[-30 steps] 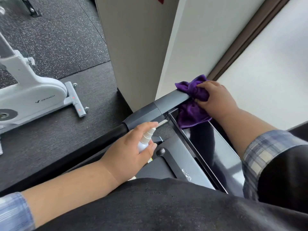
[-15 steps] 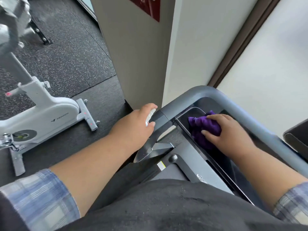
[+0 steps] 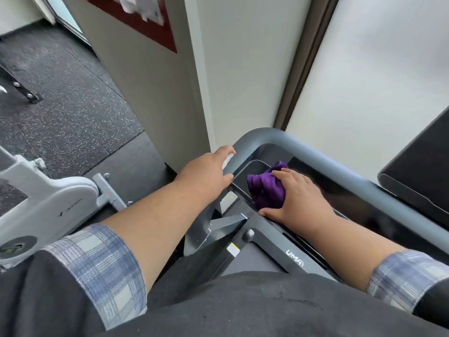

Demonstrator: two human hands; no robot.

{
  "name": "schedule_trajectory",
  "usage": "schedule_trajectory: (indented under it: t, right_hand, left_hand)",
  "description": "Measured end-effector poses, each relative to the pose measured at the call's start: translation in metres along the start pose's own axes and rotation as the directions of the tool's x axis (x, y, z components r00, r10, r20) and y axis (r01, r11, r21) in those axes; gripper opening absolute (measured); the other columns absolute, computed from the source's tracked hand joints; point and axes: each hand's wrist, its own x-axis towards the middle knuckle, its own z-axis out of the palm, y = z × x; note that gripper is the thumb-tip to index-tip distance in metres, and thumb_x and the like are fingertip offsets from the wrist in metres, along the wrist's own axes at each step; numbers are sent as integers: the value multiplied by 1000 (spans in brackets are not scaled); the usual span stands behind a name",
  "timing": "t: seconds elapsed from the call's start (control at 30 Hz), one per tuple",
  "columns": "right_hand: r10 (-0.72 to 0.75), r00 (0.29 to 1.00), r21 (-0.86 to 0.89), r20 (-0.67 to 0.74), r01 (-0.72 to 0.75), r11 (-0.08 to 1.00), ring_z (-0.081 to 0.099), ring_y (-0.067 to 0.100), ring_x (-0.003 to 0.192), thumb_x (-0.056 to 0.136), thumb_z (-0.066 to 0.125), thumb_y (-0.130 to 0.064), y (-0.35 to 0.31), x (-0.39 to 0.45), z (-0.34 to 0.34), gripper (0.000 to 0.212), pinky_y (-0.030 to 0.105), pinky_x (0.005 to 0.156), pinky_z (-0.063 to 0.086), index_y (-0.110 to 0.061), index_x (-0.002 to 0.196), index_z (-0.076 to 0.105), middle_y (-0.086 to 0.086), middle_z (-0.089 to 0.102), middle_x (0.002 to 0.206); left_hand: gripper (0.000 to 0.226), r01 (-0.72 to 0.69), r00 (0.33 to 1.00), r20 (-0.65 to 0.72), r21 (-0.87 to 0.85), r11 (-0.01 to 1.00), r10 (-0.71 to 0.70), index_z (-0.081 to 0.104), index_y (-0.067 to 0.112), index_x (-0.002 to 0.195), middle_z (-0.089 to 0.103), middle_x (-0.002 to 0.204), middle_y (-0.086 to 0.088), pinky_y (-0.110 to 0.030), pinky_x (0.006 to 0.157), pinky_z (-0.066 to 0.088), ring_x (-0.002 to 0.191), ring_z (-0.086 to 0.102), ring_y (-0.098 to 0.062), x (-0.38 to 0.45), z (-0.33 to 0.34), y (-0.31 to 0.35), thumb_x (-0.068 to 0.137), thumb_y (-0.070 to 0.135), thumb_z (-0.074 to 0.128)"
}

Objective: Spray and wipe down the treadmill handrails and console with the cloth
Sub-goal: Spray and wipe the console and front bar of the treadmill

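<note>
Currently —
Right hand (image 3: 300, 199): fingers spread, pressing purple cloth (image 3: 266, 189) onto console (image 3: 245, 175).
Left hand (image 3: 206, 171): fingers curled around spray bottle (image 3: 227, 159), beside grey handrail (image 3: 262, 138).

White lettering that reads "UMAY" stands on the black plastic frame of the treadmill console (image 3: 295, 260). A dark brand word sits on the white plastic housing of the exercise bike (image 3: 70, 207), too blurred to read with certainty. The papers on the dark red wall board (image 3: 145, 25) are illegible.
</note>
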Motion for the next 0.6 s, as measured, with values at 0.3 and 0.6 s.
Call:
schedule_trajectory:
  t: [0.3,0.6]
  right_hand:
    - [33,999,43,-2,-33,999,31,24,144,58,77,-75,5,-2,10,120,43,117,28,-37,154,15,-2,27,160]
    - [-26,990,89,-136,38,995,50,34,127,58,79,-69,13,-9,24,95,53,103,45,-32,139,45,9,46,147]
  left_hand:
    - [42,-40,998,45,70,997,37,38,44,125,59,92,6,-37,70,52,82,58,-22,22,1,9,90,39,61]
    - [47,-161,986,-2,183,970,164,30,41,133,59,105,-3,-38,69,51,85,61,-28,56,-10,46,95,40,57]
